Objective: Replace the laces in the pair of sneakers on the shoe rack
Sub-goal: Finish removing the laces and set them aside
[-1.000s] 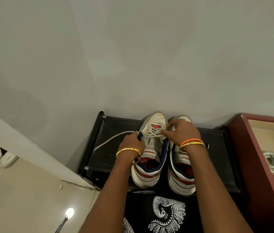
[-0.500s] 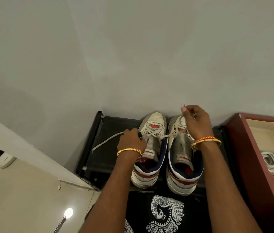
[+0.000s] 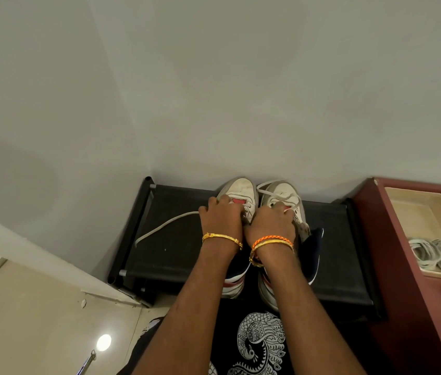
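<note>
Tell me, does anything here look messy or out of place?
Yes, mildly. A loose lace trails off the left sneaker across the shoe rack, and another loops untidily over the right sneaker. Both hands, left hand and right hand, are at the laces.

left of sneakers: bare shoe rack [image 3: 170, 261] top, only a loose lace [image 3: 165, 226] trailing across it
far side: wall [image 3: 241, 104] right behind the toes
right: some bare rack, then maroon cabinet [image 3: 408, 280] butts against it
middle: both sneakers [image 3: 243, 190] touching
</note>
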The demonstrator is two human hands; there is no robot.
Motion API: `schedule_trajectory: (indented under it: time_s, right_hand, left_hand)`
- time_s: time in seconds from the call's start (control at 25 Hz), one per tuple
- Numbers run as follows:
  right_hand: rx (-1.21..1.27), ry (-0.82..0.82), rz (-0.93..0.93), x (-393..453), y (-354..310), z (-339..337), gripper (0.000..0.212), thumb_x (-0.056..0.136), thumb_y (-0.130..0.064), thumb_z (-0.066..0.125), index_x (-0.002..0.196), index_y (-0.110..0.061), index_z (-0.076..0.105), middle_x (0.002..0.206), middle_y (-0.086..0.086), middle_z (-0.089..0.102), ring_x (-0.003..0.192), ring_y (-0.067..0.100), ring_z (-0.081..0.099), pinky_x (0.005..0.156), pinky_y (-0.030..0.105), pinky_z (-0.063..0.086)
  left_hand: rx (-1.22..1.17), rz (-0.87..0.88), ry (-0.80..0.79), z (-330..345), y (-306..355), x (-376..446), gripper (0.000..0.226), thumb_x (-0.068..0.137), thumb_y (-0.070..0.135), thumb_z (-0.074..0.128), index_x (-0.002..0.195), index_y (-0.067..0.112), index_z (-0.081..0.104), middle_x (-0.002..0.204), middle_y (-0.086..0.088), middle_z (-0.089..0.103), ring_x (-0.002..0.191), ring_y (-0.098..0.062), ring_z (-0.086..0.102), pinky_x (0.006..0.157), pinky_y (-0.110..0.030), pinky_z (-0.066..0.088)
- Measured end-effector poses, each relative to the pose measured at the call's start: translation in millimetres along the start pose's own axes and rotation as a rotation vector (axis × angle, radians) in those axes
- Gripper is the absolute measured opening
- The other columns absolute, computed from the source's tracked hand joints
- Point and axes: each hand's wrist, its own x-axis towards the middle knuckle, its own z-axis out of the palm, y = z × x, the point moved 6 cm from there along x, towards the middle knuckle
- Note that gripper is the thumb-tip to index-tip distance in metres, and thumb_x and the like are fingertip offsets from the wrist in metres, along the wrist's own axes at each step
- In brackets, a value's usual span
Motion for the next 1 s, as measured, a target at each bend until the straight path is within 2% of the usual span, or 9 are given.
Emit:
schedule_trajectory:
  time_s: [0.16,0.28,0.36,0.44,0.56,0.68,0.88,0.96,1.0]
  right_hand:
    - [0.237,-0.059,0.084,11,13,15,0.034,0.084,-0.032,0.064,0.106,-0.006,0.067,0.131,0.014,0.043,0.117,0.033,0.046,0.091,0.037,0.044]
    - [0.419,-0.065,0.102,20,20,19,0.023,0.073,-0.026,0.067,0.075,-0.003,0.067,0.091,0.017,0.065,0.079,0.03,0.063,0.071,0.034,0.055]
    - [0.443,-0.085,0.108,22,23,19,0.021,0.071,-0.024,0.066,0.061,-0.006,0.061,0.065,0.012,0.061,0.067,0.028,0.061,0.065,0.035,0.056]
    - [0.468,-0.096,0.122,23,25,19,0.022,0.071,-0.021,0.067,0.057,-0.007,0.056,0.061,0.009,0.055,0.063,0.026,0.056,0.057,0.029,0.048]
    - [0.478,-0.094,0.137,24,26,21,0.018,0.072,-0.021,0.065,0.066,-0.005,0.059,0.07,0.011,0.056,0.067,0.026,0.055,0.06,0.028,0.046]
    - [0.494,-0.12,0.144,26,29,22,0.025,0.073,-0.02,0.064,0.055,-0.008,0.051,0.057,0.007,0.049,0.058,0.023,0.049,0.056,0.026,0.042]
    - [0.497,-0.129,0.14,26,31,20,0.029,0.075,-0.018,0.063,0.05,-0.011,0.047,0.052,0.004,0.045,0.051,0.019,0.044,0.053,0.024,0.038]
    - [0.511,-0.133,0.14,27,32,20,0.03,0.075,-0.017,0.063,0.05,-0.011,0.047,0.051,0.004,0.045,0.05,0.018,0.043,0.052,0.024,0.037]
    - [0.519,-0.134,0.14,27,33,20,0.028,0.075,-0.017,0.063,0.051,-0.011,0.048,0.051,0.004,0.046,0.051,0.019,0.044,0.053,0.026,0.038]
  left_hand:
    - [-0.016,-0.033,0.023,0,1,-1,0.033,0.095,0.027,0.051,0.126,0.02,0.056,0.142,-0.007,0.041,0.129,-0.028,0.037,0.104,-0.045,0.031]
    - [-0.005,0.017,-0.001,4,4,0,0.033,0.095,0.027,0.052,0.126,0.02,0.058,0.147,-0.006,0.035,0.131,-0.029,0.034,0.106,-0.045,0.03]
    - [0.008,0.048,-0.027,5,7,0,0.033,0.094,0.028,0.053,0.126,0.022,0.059,0.149,-0.007,0.031,0.132,-0.03,0.033,0.106,-0.046,0.031]
    - [-0.029,0.023,0.007,5,5,0,0.033,0.092,0.029,0.056,0.122,0.018,0.061,0.144,-0.009,0.035,0.127,-0.03,0.039,0.103,-0.044,0.037]
    - [-0.283,-0.092,0.118,-3,-10,-2,0.028,0.087,0.03,0.062,0.109,0.011,0.065,0.13,-0.007,0.046,0.109,-0.022,0.052,0.088,-0.03,0.045]
    - [-0.62,-0.308,0.183,-9,-33,-6,0.022,0.089,0.025,0.062,0.101,0.007,0.065,0.113,-0.008,0.058,0.089,-0.015,0.054,0.074,-0.022,0.04]
    - [-1.424,-0.942,0.17,10,-63,-16,0.023,0.093,0.02,0.055,0.111,0.006,0.061,0.107,-0.01,0.064,0.094,-0.022,0.061,0.087,-0.035,0.052]
    - [-1.406,-0.916,0.242,2,-61,-18,0.024,0.094,0.014,0.051,0.117,0.007,0.053,0.099,-0.007,0.061,0.09,-0.02,0.06,0.079,-0.032,0.051]
    - [-1.189,-0.754,0.317,-10,-59,-15,0.027,0.094,0.012,0.05,0.121,0.009,0.049,0.101,-0.006,0.059,0.093,-0.02,0.058,0.079,-0.032,0.048]
